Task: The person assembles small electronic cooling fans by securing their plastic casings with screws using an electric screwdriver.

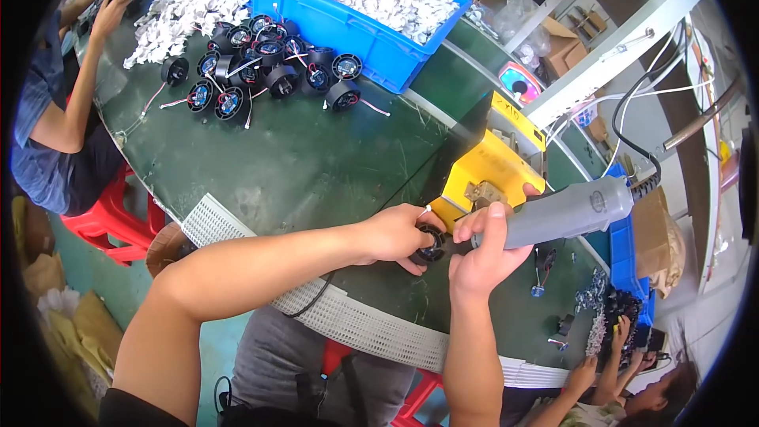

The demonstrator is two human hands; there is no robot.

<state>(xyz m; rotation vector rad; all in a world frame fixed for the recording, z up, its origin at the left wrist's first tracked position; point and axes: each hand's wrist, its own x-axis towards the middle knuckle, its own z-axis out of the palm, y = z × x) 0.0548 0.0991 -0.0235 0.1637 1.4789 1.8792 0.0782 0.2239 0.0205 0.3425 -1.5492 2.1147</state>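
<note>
My left hand [395, 236] is closed around a small round black motor housing [432, 243] near the front edge of the green workbench [308, 162]. A thin wire end with a white tip shows by its fingers. My right hand [492, 259] grips a grey electric screwdriver [557, 213], which lies tilted almost level. Its nose points left toward the housing; whether the bit touches it I cannot tell. Just beyond both hands stands a yellow screw feeder [492, 168] with a metal block at its front.
Several black motor housings [281, 79] with wires are heaped farther back. A blue bin [356, 24] holds white pieces, beside a white pile [186, 20]. Perforated white edging [356, 324] lines the bench front. Co-workers sit left and lower right. A black cable [644, 103] hangs at right.
</note>
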